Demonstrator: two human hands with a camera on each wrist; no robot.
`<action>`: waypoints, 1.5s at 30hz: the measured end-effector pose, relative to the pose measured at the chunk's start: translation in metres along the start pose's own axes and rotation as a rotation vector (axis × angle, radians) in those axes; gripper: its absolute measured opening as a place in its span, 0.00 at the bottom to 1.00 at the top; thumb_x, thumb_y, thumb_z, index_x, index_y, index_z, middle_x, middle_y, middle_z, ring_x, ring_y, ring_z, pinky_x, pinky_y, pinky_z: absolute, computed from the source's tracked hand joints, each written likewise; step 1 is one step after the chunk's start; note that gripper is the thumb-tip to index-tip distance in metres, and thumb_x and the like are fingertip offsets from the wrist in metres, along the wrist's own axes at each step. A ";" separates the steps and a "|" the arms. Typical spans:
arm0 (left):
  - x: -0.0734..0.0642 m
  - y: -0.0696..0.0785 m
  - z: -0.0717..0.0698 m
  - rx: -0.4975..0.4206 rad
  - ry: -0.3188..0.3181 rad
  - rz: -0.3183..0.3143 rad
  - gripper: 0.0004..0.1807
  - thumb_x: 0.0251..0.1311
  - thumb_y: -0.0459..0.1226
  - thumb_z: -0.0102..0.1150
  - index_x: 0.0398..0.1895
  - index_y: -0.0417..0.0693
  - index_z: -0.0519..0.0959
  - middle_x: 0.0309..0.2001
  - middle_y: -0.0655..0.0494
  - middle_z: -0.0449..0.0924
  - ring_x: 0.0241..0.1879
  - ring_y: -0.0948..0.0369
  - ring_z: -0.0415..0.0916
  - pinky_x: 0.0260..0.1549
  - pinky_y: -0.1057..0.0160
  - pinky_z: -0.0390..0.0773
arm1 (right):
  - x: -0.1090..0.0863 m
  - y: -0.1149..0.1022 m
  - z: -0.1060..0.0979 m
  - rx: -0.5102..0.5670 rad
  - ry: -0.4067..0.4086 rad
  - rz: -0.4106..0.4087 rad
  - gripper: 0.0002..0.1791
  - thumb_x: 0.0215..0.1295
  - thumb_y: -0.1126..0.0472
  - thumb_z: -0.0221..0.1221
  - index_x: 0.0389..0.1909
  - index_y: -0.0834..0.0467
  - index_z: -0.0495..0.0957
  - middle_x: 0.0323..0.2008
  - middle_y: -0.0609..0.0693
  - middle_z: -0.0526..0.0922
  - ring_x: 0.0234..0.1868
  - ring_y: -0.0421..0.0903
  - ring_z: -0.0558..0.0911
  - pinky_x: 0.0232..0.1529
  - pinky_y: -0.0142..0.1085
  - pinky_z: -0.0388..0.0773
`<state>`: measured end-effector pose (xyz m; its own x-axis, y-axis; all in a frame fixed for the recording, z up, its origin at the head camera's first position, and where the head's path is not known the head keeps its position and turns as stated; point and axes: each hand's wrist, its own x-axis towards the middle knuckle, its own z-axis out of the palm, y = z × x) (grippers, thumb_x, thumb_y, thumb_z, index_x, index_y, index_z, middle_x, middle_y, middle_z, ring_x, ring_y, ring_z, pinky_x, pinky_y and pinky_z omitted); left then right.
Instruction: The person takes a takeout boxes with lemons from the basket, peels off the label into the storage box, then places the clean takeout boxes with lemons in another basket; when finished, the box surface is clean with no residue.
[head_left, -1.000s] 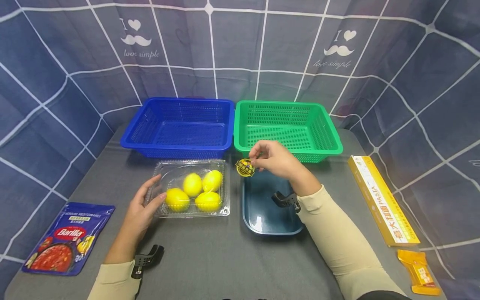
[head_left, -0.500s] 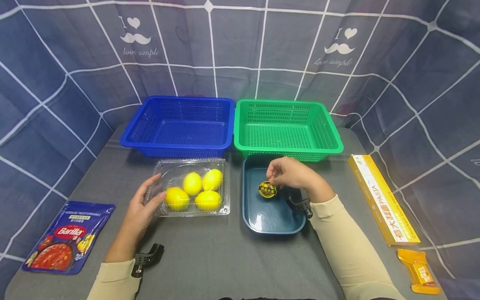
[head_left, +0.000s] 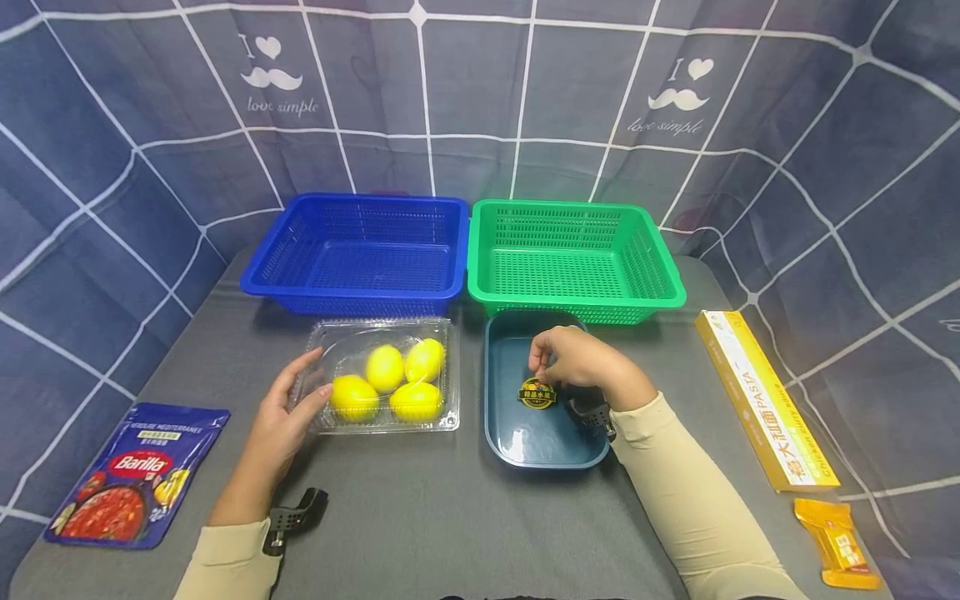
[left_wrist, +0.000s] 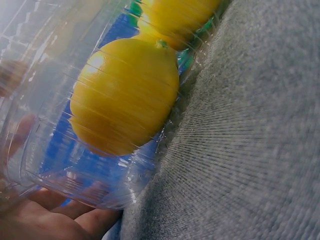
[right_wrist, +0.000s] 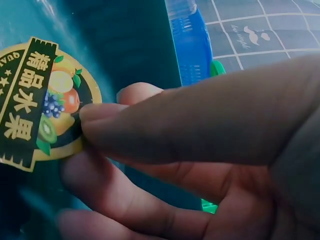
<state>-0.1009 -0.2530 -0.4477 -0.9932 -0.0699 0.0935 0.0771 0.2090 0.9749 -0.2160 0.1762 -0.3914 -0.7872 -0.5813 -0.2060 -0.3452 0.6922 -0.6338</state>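
Well left of the dark blue tray lies a Barilla pouch. Closer to the tray, the left hand, thumb and fingers spread wide, rests against a clear box of four lemons. Within the tray's outline, the right hand pinches a round fruit label; whether the label touches the tray's bottom cannot be told. Well right of the tray lies a pasta box.

Left arm: reaching forward | left hand: thumb and index finger spread apart | right arm: reaching forward, inward | right hand: fingers bent, thumb tip meeting index finger in a pinch
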 end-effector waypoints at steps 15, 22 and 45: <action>-0.001 -0.001 -0.001 0.007 0.006 0.018 0.34 0.77 0.34 0.60 0.82 0.49 0.62 0.80 0.44 0.56 0.74 0.37 0.58 0.58 0.73 0.71 | -0.007 -0.002 -0.007 -0.053 0.219 0.004 0.04 0.63 0.68 0.71 0.37 0.59 0.87 0.32 0.45 0.86 0.32 0.43 0.82 0.37 0.42 0.79; -0.002 -0.001 0.000 0.000 0.005 0.025 0.34 0.77 0.34 0.59 0.82 0.47 0.62 0.79 0.42 0.56 0.74 0.36 0.58 0.56 0.75 0.71 | -0.013 0.002 -0.010 0.154 0.392 0.070 0.07 0.69 0.59 0.69 0.40 0.60 0.87 0.33 0.53 0.88 0.31 0.52 0.87 0.32 0.43 0.81; 0.000 -0.001 -0.002 0.009 -0.015 0.030 0.34 0.77 0.35 0.60 0.82 0.47 0.61 0.81 0.45 0.54 0.74 0.37 0.58 0.57 0.74 0.71 | -0.035 0.056 -0.011 1.899 0.983 0.249 0.14 0.80 0.58 0.60 0.32 0.60 0.73 0.30 0.51 0.77 0.30 0.45 0.75 0.31 0.34 0.75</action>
<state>-0.1009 -0.2553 -0.4484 -0.9916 -0.0492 0.1196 0.1061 0.2195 0.9698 -0.2128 0.2401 -0.4118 -0.8796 0.2128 -0.4255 0.0813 -0.8139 -0.5753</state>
